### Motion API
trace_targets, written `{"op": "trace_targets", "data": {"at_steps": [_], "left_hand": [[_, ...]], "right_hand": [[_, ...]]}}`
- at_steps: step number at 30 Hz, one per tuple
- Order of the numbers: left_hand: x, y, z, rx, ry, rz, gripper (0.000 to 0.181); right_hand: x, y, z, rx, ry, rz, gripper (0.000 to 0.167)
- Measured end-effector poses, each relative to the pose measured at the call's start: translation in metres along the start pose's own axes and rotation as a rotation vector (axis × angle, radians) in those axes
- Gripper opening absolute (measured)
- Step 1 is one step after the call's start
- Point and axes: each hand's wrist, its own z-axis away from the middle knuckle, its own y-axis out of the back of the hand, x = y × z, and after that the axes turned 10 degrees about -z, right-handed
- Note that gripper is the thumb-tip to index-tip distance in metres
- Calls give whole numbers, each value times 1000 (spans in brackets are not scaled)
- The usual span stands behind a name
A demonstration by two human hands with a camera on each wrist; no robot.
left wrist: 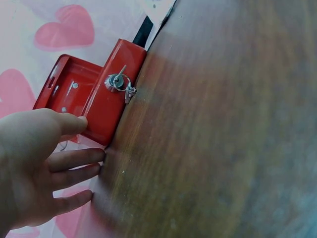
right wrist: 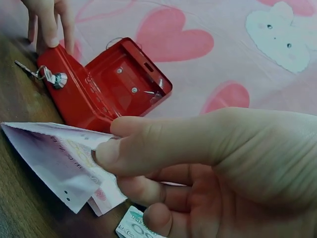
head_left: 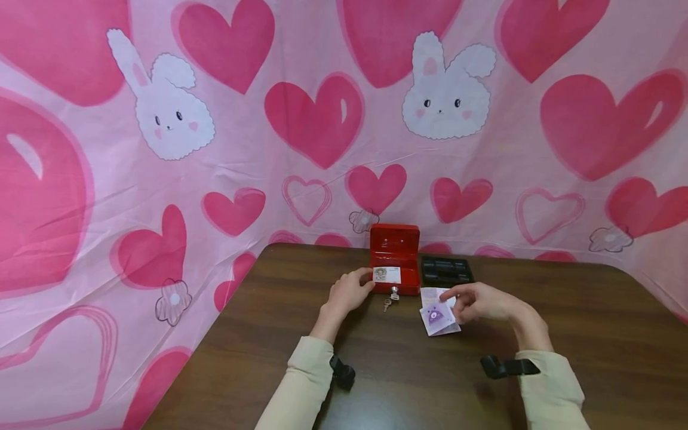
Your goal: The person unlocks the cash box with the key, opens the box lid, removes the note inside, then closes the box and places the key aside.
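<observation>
A red cash box (head_left: 395, 283) stands with its lid up near the table's back edge. My left hand (head_left: 349, 291) is at its left side; in the left wrist view the thumb touches the box's rim and the other visible fingers are nearly straight. On the right, my right hand (head_left: 481, 303) pinches a folded purple banknote (right wrist: 57, 161) between thumb and forefinger. A green-printed note (right wrist: 132, 224) shows beneath that hand in the right wrist view. Inside the box lies a pale note with a portrait (head_left: 387, 275). A key (left wrist: 120, 74) sits in the front lock, with another hanging from its ring.
A black compartment tray (head_left: 446, 270) lies right of the box. The brown table (head_left: 408, 382) has rounded back corners. A pink cloth (head_left: 312, 54) with hearts and rabbits hangs behind. Black wrist cameras (head_left: 505, 366) are strapped over both sleeves.
</observation>
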Motion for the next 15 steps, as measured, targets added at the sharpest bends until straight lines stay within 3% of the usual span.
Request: {"op": "trace_targets", "data": {"at_steps": [10,15], "left_hand": [[1,3,3,2,5,14,41],[0,3,2,-3,2,27,43]], "right_hand": [[4,-2,5,-53,-82,-72,58],[0,-3,7,17,-105,-80,48]]}}
